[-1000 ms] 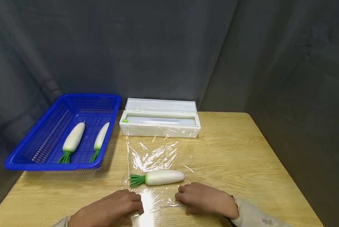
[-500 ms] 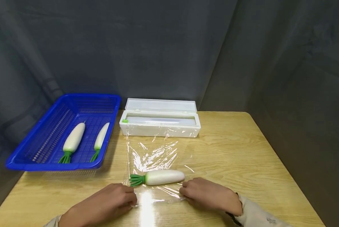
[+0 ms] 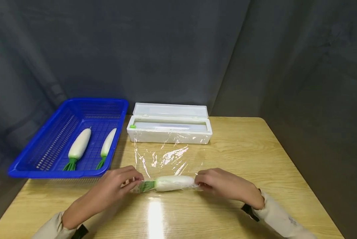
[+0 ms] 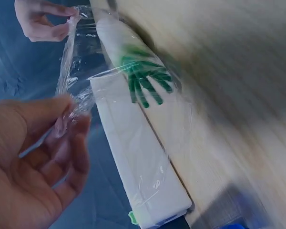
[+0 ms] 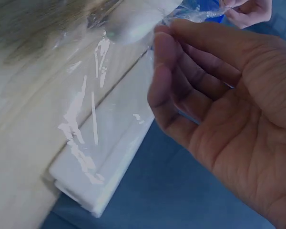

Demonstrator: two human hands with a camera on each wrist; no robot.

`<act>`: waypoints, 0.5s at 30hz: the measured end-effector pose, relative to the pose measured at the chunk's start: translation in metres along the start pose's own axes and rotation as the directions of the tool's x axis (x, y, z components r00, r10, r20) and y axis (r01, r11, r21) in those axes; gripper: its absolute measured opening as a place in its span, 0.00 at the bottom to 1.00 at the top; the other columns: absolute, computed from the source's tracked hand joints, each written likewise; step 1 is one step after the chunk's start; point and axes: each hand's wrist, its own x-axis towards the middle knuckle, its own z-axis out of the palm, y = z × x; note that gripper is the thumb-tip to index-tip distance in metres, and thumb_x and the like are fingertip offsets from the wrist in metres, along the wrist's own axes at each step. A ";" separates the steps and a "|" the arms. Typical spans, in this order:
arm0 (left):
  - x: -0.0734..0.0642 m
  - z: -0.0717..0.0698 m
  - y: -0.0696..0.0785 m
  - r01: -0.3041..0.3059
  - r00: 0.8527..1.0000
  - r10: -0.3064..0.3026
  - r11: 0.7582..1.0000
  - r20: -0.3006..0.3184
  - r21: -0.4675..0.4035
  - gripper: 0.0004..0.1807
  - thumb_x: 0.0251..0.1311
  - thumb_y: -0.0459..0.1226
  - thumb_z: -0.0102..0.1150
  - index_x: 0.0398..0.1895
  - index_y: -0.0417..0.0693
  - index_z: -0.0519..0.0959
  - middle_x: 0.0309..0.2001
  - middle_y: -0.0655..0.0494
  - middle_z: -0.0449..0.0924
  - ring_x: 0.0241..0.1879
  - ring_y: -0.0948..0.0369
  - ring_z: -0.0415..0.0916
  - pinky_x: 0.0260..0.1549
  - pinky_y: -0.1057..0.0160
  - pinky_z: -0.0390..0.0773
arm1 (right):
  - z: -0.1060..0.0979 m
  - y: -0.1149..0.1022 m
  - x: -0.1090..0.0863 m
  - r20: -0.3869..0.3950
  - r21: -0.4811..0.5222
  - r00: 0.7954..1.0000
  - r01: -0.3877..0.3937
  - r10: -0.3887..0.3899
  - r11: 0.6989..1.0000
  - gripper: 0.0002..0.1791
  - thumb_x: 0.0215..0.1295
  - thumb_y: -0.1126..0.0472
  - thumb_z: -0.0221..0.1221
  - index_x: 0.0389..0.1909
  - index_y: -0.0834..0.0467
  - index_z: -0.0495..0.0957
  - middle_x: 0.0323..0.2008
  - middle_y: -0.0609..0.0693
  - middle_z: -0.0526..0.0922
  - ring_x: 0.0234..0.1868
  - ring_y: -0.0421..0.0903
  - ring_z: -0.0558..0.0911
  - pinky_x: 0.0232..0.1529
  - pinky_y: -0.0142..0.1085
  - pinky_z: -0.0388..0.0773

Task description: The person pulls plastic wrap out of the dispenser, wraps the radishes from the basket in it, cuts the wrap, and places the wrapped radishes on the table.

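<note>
A white daikon radish (image 3: 174,183) with green stems lies crosswise on a sheet of clear plastic wrap (image 3: 169,159), its near edge drawn up over the radish. My left hand (image 3: 117,184) pinches the wrap's corner between thumb and fingers, beside the stems; the left wrist view shows the bunched film (image 4: 72,107) there. At the radish's white tip, my right hand (image 3: 226,184) pinches the other corner, thumb against index finger in the right wrist view. From there the film runs back to the white wrap dispenser (image 3: 169,136), whose lid stands raised.
At the left stands a blue plastic basket (image 3: 76,174) holding two more daikon radishes, one (image 3: 80,143) fully visible, the other (image 3: 108,142) partly behind the rim. A green slider (image 3: 132,126) sits on the dispenser. Dark curtains (image 3: 166,49) hang behind the wooden table (image 3: 244,149).
Both hands have moved away from me and slightly outward, carrying the wrap's near edge up and over the radish. The film that lay in front of the radish now covers it.
</note>
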 end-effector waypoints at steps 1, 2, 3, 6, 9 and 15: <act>0.002 0.001 -0.001 0.024 1.000 -0.024 1.000 -0.015 0.012 0.10 0.59 0.28 0.73 0.40 0.53 0.87 0.36 0.68 0.85 0.31 0.77 0.76 0.28 0.73 0.79 | 0.000 0.003 0.001 0.001 0.036 1.000 -0.013 0.013 0.999 0.09 0.70 0.71 0.64 0.34 0.53 0.79 0.30 0.38 0.75 0.30 0.31 0.69 0.33 0.25 0.71; 0.004 0.002 -0.002 0.042 0.999 -0.041 0.999 -0.030 0.026 0.10 0.59 0.28 0.73 0.39 0.53 0.87 0.36 0.68 0.85 0.31 0.77 0.75 0.27 0.72 0.79 | 0.000 0.008 0.003 -0.001 0.068 1.000 -0.025 0.025 0.997 0.08 0.70 0.70 0.64 0.35 0.54 0.80 0.31 0.39 0.77 0.31 0.31 0.70 0.33 0.25 0.72; 0.006 0.004 -0.003 0.053 0.998 -0.051 0.998 -0.044 0.044 0.09 0.59 0.29 0.73 0.39 0.53 0.87 0.36 0.67 0.85 0.31 0.77 0.75 0.27 0.71 0.79 | 0.001 0.012 0.004 -0.003 0.101 0.999 -0.035 0.036 0.994 0.07 0.71 0.70 0.63 0.38 0.54 0.82 0.32 0.39 0.78 0.31 0.31 0.71 0.34 0.26 0.74; 0.011 0.010 -0.008 0.057 0.995 -0.049 0.994 -0.084 0.097 0.10 0.58 0.27 0.73 0.39 0.51 0.87 0.36 0.64 0.85 0.30 0.74 0.76 0.27 0.71 0.79 | 0.004 0.026 0.009 -0.015 0.178 0.997 -0.067 0.071 0.982 0.06 0.72 0.70 0.62 0.44 0.56 0.83 0.34 0.42 0.83 0.33 0.31 0.74 0.36 0.27 0.77; 0.016 0.017 -0.013 0.036 0.993 -0.017 0.987 -0.121 0.158 0.13 0.55 0.25 0.74 0.39 0.49 0.86 0.35 0.61 0.85 0.28 0.71 0.77 0.25 0.71 0.78 | 0.006 0.037 0.013 -0.040 0.213 0.994 -0.092 0.103 0.973 0.06 0.73 0.70 0.62 0.45 0.56 0.82 0.34 0.43 0.83 0.35 0.32 0.76 0.37 0.30 0.79; 0.020 0.029 -0.021 0.054 0.991 -0.026 0.974 -0.132 0.221 0.13 0.55 0.25 0.75 0.36 0.50 0.83 0.31 0.61 0.82 0.24 0.69 0.74 0.20 0.69 0.73 | 0.015 0.053 0.020 -0.134 0.224 0.984 -0.083 0.115 0.971 0.03 0.74 0.68 0.61 0.42 0.57 0.81 0.36 0.43 0.82 0.38 0.35 0.78 0.40 0.32 0.81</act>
